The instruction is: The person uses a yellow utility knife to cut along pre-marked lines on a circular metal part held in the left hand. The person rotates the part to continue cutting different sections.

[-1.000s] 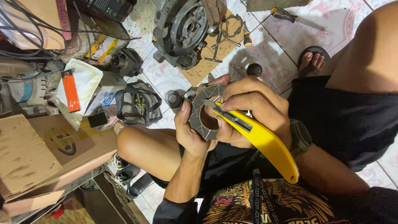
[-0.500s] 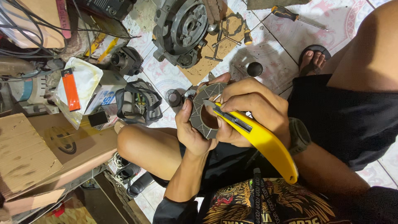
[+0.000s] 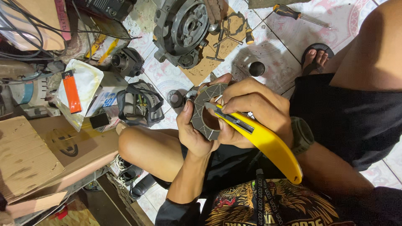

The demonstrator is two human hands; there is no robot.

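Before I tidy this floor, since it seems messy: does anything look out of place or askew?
Yes. A screwdriver and small metal tools lie loose on the tiles by the engine casing. The left hand holds a grooved ring; the right hand grips a yellow utility knife.

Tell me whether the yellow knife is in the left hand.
No, the right hand grips the yellow utility knife, while the left hand holds the grey ring-shaped disc.

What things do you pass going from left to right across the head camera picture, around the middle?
Cardboard box → orange lighter → black strap bundle → left hand → grey ring disc → right hand holding the yellow utility knife → wristwatch.
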